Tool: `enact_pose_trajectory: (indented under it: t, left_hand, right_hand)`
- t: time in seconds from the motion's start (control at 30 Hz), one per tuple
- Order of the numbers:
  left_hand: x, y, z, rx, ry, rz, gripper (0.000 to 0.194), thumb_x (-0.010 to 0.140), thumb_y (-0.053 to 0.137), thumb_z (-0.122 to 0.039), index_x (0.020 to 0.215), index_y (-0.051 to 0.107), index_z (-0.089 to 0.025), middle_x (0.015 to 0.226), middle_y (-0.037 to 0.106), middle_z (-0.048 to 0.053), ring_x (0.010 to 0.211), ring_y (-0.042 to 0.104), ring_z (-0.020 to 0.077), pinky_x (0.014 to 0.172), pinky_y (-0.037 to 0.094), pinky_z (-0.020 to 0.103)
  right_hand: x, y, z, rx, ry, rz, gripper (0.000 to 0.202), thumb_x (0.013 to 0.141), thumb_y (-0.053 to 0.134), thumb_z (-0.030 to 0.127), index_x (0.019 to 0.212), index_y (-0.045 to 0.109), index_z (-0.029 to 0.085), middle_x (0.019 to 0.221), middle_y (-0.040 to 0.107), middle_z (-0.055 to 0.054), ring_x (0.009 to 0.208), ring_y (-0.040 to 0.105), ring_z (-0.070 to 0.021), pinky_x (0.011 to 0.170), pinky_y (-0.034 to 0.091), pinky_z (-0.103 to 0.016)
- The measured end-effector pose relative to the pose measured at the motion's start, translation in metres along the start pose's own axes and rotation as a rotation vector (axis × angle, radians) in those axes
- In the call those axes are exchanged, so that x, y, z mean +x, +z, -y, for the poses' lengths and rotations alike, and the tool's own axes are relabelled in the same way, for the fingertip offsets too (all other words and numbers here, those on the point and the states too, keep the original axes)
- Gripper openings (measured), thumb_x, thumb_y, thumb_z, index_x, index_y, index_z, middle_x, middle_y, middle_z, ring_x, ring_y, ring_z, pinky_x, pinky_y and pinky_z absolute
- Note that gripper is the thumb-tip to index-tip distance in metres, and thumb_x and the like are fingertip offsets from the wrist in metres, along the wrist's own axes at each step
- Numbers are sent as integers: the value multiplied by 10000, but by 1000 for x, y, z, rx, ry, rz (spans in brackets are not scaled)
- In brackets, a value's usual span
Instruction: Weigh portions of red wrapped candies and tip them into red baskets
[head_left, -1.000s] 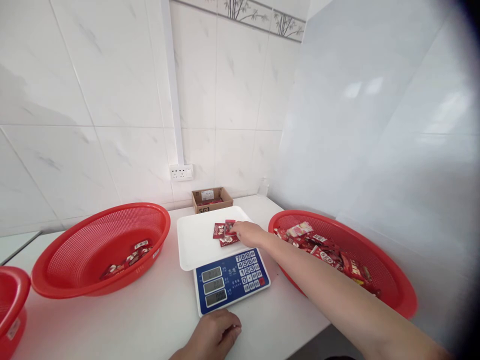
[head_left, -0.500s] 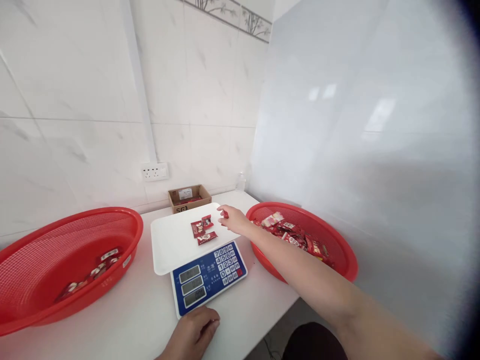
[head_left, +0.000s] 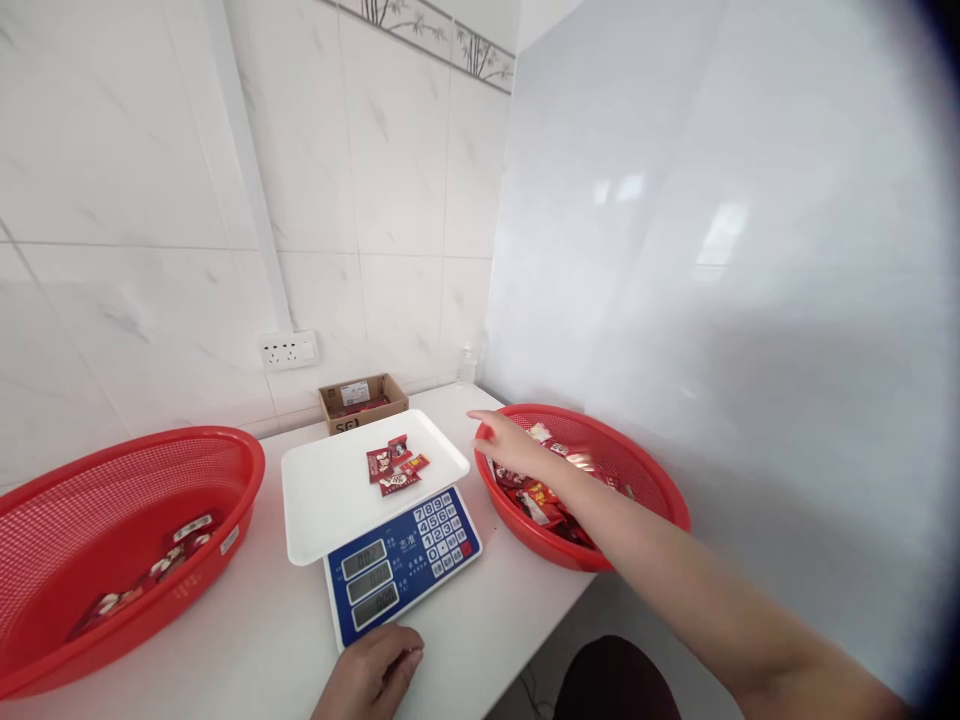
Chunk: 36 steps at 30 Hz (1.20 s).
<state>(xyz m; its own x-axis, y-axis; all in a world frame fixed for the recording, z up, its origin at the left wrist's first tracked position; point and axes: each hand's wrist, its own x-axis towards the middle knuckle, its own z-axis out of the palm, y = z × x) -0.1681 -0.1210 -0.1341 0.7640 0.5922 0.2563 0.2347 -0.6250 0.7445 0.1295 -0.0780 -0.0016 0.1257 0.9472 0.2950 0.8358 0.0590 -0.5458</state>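
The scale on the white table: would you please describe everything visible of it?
The scale has a white, plastic-looking tray holding small red packets, behind a blue front panel with three displays, a number keypad and one red key. It sits angled on the table; the left hand lies at its front edge, contact unclear.

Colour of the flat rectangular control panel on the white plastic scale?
Blue control panel with white keys and one red key; best in the head view.
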Motion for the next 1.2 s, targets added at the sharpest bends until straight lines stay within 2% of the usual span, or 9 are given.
enact_pose_trajectory:
  t: [0.13, 0.23, 0.3, 0.53, 0.73, 0.87, 1.03, 1.1, 1.2]
  left_hand:
    - [2, 1, 3, 40, 32, 60, 236, 903, 401, -368, 874, 592, -233, 822, 647, 21, 737, 608, 148, 658, 468, 171]
    - [3, 1, 5, 61, 36, 85, 214, 902, 409, -347, 876, 589, -236, 819, 646, 12, 732, 611, 140, 654, 466, 160]
    - [3, 2, 5, 58, 34, 70, 218, 902, 408, -350, 866, 591, -237, 808, 646, 7, 724, 611, 137, 651, 464, 158]
    - [2, 4, 0, 8, 1, -42, 283, 884, 419, -433, 831, 615, -236, 793, 654, 8, 701, 611, 146, 633, 473, 165]
    - [2, 4, 1, -10, 22, -62, 272, 887, 421, -419, 830, 616, -239, 781, 651, 6, 693, 610, 142, 624, 465, 167]
    - [2, 5, 3, -20, 45, -50, 248, 890, 427, -397, 843, 609, -235, 782, 646, 7, 699, 608, 137, 636, 458, 164]
    - [2, 6, 4, -10, 53, -50, 244, 893, 425, -387, 844, 606, -231, 777, 642, 9, 697, 606, 137, 634, 455, 169]
    - [2, 6, 4, -1, 53, -45, 248, 894, 421, -386, 841, 604, -227, 772, 640, 12, 691, 605, 139, 628, 457, 173]
    - [2, 3, 5, 28, 59, -22, 228, 898, 419, -361, 846, 595, -227, 777, 639, 9, 698, 608, 136, 637, 461, 170]
  right_hand:
    - [-41, -33, -42, -99, 154, 164, 515, 755, 543, 301, 1244, 468, 156, 1291, 480, -110, 1182, 437, -217, 993, 318, -351]
    - [-74, -42, -62, -112, 173, 386, 637, 682, 618, 347, 1279, 436, 222, 1335, 440, -74, 1205, 409, -241, 982, 330, -345]
    - [-89, -43, -70, -166, 173, 435, 663, 639, 653, 309, 1267, 445, 276, 1328, 449, -48, 1196, 413, -257, 958, 350, -346]
    - [-94, -57, -95, -399, 247, 190, 255, 751, 448, 147, 923, 611, 241, 937, 659, -27, 840, 608, -203, 718, 442, -285]
    - [-79, -68, -105, -377, 273, -59, 278, 806, 428, 254, 1041, 572, 222, 1068, 627, -50, 967, 573, -202, 816, 426, -294]
    - [-67, -57, -87, -436, 217, -51, 457, 782, 488, 395, 1211, 501, 235, 1252, 512, -77, 1167, 427, -252, 934, 354, -363]
    - [-53, -20, -57, -394, 126, 302, 626, 701, 570, 473, 1277, 439, 267, 1405, 317, -84, 1285, 247, -298, 997, 261, -436]
    - [-49, -6, -50, -397, 135, 394, 631, 692, 581, 427, 1279, 433, 250, 1416, 287, -106, 1271, 267, -321, 967, 287, -446]
    - [-46, 5, -51, -439, 131, 400, 528, 697, 565, 367, 1207, 493, 252, 1334, 386, -126, 1112, 461, -317, 851, 381, -398]
